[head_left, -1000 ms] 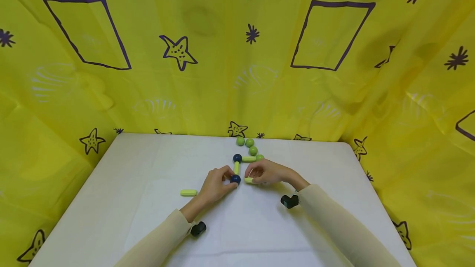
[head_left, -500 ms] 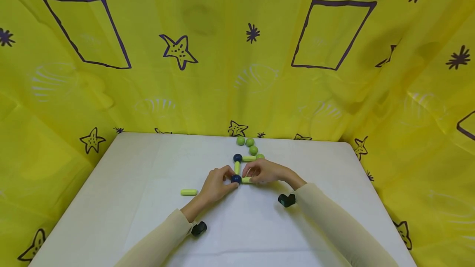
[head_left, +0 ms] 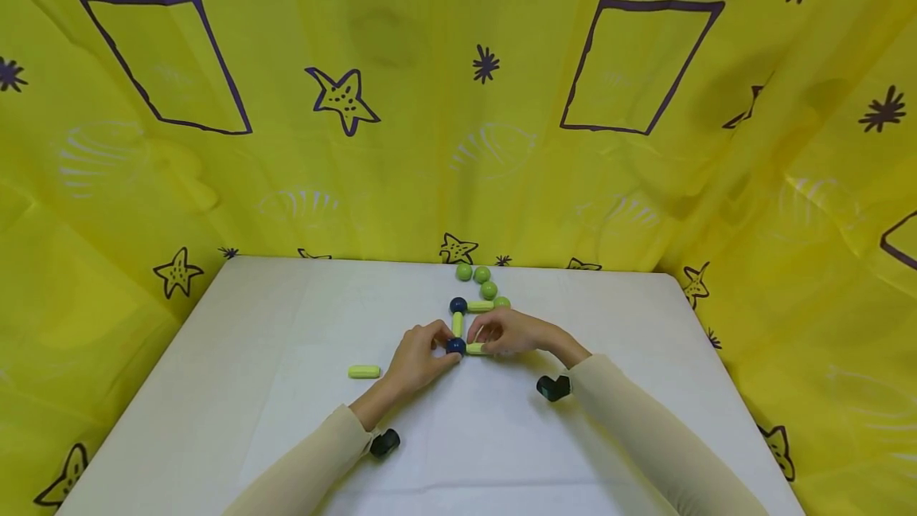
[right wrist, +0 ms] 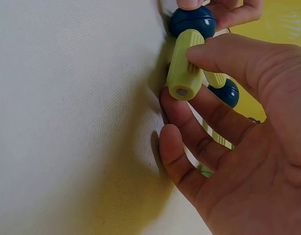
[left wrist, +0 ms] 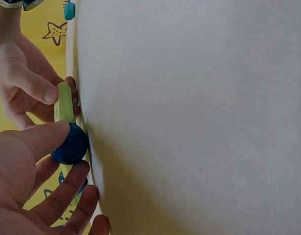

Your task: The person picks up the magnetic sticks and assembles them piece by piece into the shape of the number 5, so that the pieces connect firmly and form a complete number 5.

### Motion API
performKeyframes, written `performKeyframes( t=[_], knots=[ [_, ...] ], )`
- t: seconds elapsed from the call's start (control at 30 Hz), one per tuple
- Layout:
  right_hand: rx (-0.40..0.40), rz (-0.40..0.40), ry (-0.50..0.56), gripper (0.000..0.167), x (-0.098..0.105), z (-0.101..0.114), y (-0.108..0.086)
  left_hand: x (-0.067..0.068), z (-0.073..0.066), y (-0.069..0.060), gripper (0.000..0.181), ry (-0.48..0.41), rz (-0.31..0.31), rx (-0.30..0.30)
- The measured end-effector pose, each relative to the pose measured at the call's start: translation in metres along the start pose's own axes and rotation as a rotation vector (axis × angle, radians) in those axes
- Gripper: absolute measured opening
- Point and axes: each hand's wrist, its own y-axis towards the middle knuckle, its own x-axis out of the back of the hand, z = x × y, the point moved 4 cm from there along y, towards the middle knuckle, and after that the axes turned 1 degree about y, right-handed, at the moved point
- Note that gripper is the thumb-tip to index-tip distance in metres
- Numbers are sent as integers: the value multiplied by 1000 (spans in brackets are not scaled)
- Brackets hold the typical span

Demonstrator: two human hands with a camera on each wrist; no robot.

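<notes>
My left hand [head_left: 417,357] pinches a dark blue ball [head_left: 455,347] between thumb and fingers, low over the white table. From the right, my right hand [head_left: 517,331] pinches a pale yellow-green rod [right wrist: 182,68] between thumb and fingertips. One end of that rod touches the blue ball; its other end, facing the right wrist camera, shows a round grey metal spot. Behind, another yellow-green rod [head_left: 457,325] joins the held ball to a second blue ball [head_left: 458,305]. A further rod [head_left: 480,306] runs right from that second ball to a green ball [head_left: 502,303].
Several green balls, one being the green ball [head_left: 489,291], lie behind the joined pieces. A loose yellow-green rod [head_left: 364,372] lies left of my left hand. The white table [head_left: 286,301] ends at a yellow patterned curtain [head_left: 415,181] at the back and sides.
My right hand has moved slightly left, bringing its rod against the blue ball, where a gap showed a second ago. Over the last half second both hands have stayed almost still.
</notes>
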Motion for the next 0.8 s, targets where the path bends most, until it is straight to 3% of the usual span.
performKeyframes(
  t=[0.5,0.8],
  knots=[
    [-21,6,-45,29,13,8,-15,0,-1,0,21,-7,11,6],
    [9,-58,-95,34,33,15,-36,0,0,1,21,3,16,10]
  ],
)
